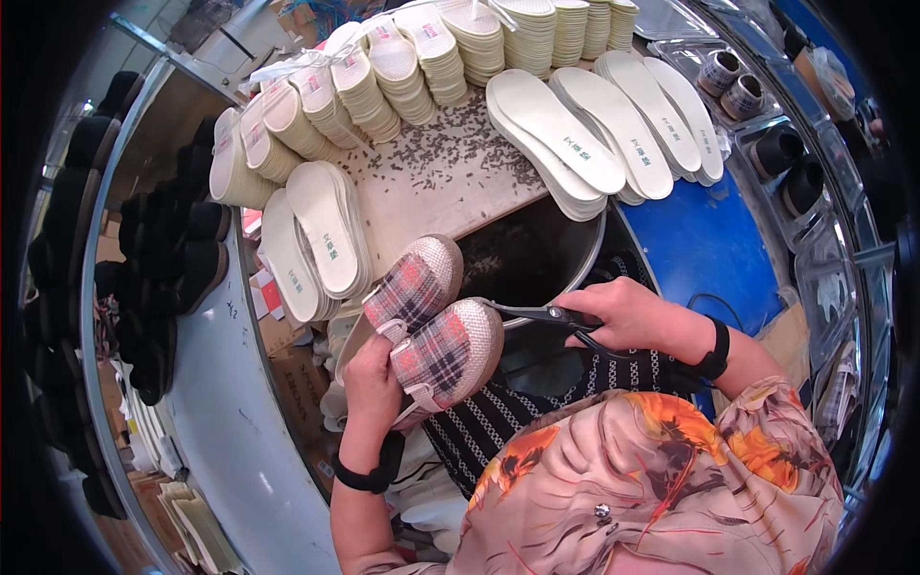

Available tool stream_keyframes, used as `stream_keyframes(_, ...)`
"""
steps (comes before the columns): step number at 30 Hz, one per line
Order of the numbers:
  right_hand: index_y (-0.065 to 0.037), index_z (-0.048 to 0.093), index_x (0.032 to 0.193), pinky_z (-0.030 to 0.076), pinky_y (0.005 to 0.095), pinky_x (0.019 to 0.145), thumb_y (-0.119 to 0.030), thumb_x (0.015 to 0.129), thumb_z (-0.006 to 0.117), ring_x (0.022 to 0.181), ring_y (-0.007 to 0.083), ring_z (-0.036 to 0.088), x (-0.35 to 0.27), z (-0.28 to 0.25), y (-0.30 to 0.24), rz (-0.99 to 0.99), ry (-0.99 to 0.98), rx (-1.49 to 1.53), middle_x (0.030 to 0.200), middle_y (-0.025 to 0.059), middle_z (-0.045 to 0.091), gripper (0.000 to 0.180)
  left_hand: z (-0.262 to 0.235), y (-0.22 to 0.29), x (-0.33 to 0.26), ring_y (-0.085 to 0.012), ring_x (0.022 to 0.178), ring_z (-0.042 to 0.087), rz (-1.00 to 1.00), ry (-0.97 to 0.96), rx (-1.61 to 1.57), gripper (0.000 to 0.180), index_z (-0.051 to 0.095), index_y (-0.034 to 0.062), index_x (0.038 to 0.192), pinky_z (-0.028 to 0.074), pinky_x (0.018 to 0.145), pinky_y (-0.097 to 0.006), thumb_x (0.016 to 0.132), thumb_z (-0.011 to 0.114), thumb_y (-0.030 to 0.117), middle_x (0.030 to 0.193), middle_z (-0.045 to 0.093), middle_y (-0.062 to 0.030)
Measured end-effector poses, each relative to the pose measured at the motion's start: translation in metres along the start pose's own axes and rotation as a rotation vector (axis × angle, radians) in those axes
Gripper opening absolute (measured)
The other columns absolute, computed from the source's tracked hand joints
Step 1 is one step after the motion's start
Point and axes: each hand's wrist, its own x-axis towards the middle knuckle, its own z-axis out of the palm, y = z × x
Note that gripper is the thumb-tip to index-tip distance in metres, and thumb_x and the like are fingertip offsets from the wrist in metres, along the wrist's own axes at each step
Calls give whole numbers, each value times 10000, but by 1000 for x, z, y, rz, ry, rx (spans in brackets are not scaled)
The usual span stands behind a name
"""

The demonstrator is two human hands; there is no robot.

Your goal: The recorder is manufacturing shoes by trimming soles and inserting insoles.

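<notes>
The left hand (372,379) comes up from the lower edge, left of center, its fingers wrapped around the near end of a pair of plaid shoes (446,359). The shoes sit side by side mid-frame, toes tilted toward the upper right. The right hand (618,311) reaches in from the right, its fingers closed around the handles of dark scissors (530,311). The blades point left, tips by the nearer shoe's toe; whether they touch is unclear. Above, the table (407,206) carries stacks of pale insoles (326,230).
</notes>
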Motion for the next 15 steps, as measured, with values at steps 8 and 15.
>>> stream_keyframes(8, -79, 584, 1014, 465, 346, 542, -291, 675, 740, 617, 259, 602, 8, -13, -23, -48, 35, -21, 636, 83, 569, 429, -1, -5, -9, -68, 743, 544, -195, -131, -382, 163, 636, -5, 931, 455, 686, -242, 771, 609, 11, 813, 636, -3)
stream_keyframes(15, -79, 571, 1014, 477, 361, 579, -356, 692, 721, 644, 288, 603, 4, -8, -22, -2, -41, 27, 683, 99, 595, 450, -7, -19, -16, -121, 756, 589, -415, -184, -757, 201, 609, -9, 986, 472, 683, -258, 859, 539, 132, 898, 646, -43)
